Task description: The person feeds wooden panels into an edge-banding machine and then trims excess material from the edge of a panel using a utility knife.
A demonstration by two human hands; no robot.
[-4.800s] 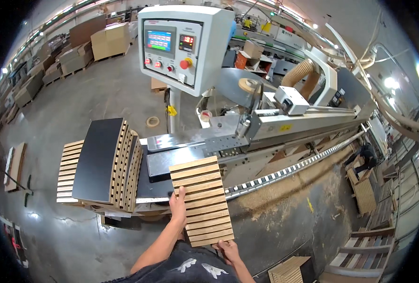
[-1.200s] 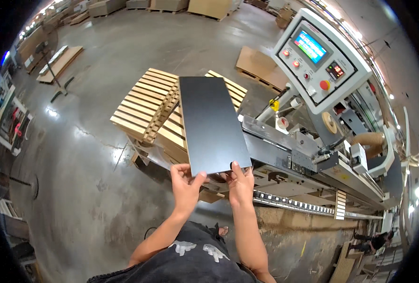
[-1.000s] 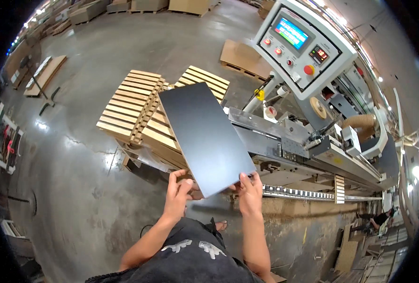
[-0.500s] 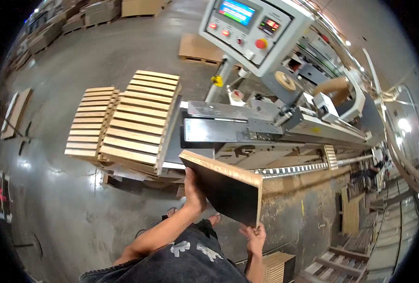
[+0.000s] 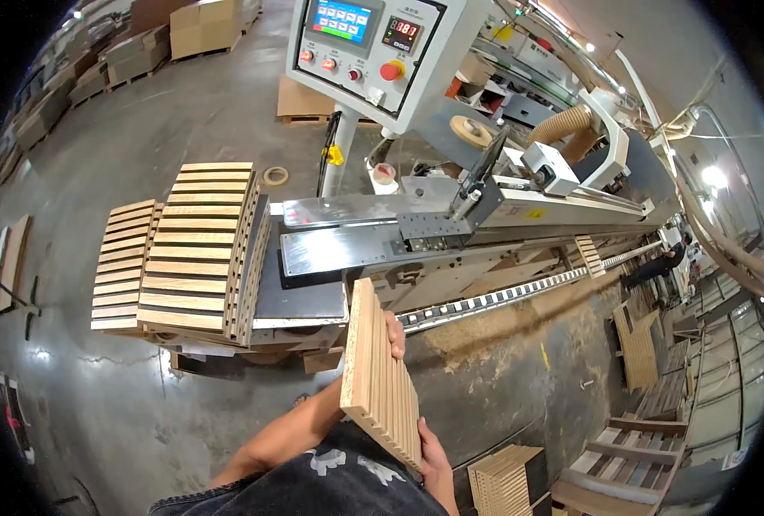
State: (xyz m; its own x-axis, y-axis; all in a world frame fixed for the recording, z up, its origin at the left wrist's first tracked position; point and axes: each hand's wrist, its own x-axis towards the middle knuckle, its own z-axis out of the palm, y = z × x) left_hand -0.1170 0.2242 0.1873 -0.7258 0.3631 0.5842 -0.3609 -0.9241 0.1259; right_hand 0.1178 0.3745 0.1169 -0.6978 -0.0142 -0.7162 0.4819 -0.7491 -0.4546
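Note:
I hold a slatted wooden panel tilted on edge in front of me, its grooved face showing. My left hand grips its upper far edge, mostly hidden behind the panel. My right hand holds its lower near corner. Just beyond lies the steel infeed table of a long edge-banding machine. To the left, stacks of the same slatted panels rest on a low pallet.
A control box with a screen and red button stands on a post behind the machine. A roller rail runs right. More panel stacks sit lower right, pallets far back, and another person stands far right.
The panel was lifted off the stack dark face up, then turned over; now its slatted face shows and it stands tilted on edge closer to the machine's table.

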